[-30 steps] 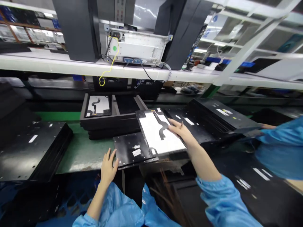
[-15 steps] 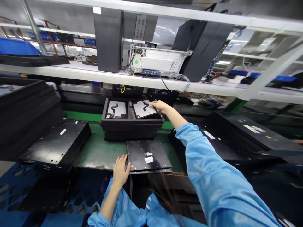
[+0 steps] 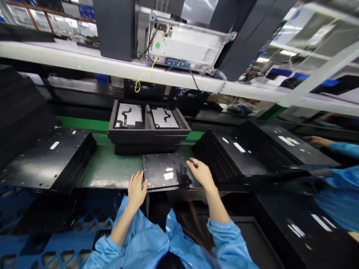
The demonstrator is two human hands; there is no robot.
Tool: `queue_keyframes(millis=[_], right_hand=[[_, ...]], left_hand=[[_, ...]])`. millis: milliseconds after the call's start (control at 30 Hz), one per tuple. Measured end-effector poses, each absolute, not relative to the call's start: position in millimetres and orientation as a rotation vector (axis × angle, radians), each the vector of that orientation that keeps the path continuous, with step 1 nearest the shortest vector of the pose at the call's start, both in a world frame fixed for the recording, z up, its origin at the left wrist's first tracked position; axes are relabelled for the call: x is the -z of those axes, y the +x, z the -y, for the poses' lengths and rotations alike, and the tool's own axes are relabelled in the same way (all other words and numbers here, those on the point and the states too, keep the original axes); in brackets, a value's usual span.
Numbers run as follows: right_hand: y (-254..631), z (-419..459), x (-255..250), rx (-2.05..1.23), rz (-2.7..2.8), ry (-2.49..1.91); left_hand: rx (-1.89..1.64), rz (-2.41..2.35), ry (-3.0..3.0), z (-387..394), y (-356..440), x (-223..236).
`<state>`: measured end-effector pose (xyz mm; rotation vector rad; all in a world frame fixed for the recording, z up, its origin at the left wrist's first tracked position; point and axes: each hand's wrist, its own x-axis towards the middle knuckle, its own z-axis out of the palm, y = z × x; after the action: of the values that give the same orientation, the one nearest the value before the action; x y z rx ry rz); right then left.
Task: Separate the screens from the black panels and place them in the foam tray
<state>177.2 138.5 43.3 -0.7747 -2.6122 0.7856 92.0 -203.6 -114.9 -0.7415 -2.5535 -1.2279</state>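
A flat black plate (image 3: 157, 170) with white labels and small holes along its edges lies at the front of the green bench, on what looks like another thin plate. My left hand (image 3: 137, 190) rests at its left edge, fingers stretched out and holding nothing. At the plate's right edge is my right hand (image 3: 201, 173), fingers loosely bent and apart, with nothing visible in them. Behind the plate stands a black foam tray (image 3: 148, 133) with two compartments. A flat screen-like panel (image 3: 133, 115) with a dark ribbon cable lies in the left one, a similar panel (image 3: 165, 118) in the right.
Stacks of black plates stand left (image 3: 47, 157) and right (image 3: 235, 153). A co-worker's hand (image 3: 319, 141) touches a farther stack. Above runs a white shelf (image 3: 98, 65) bearing a metal unit (image 3: 185, 46) with a hanging yellow wire (image 3: 151, 69). Blue crates (image 3: 64, 243) are low left.
My right hand has let go of the right panel, now flat in its compartment, and come back to the black plate's right edge. A co-worker's arm shows at the right. The view has tilted down.
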Motion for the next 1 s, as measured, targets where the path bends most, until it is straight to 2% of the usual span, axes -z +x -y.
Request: queue_keyframes(millis=[100, 200, 567, 800, 900, 1000], right_hand=[[208.8, -129.1, 30.9, -0.747, 2.693, -0.974], [225.7, -123.3, 63.4, -0.832, 2.588, -0.987], [242.2, -113.8, 57.8, -1.043, 2.452, -0.967], [297.6, -72.6, 82.0, -1.654, 1.931, -1.033], [301.4, -59.9, 91.4, -2.03, 1.648, -1.153], [292.1, -65.2, 90.0, -2.354, 1.494, -1.082]], left_hand=[[1.291, 2.61, -0.636, 191.7, 107.7, 111.2], [1.336, 2.633, -0.545, 182.5, 122.1, 110.1], [1.515, 2.695, -0.391, 183.8, 124.7, 104.4], [1.677, 2.632, -0.32, 201.5, 112.6, 105.6], [1.664, 2.649, -0.313, 206.0, 105.2, 102.7], [1.674, 2.712, -0.377, 208.7, 100.3, 95.3]])
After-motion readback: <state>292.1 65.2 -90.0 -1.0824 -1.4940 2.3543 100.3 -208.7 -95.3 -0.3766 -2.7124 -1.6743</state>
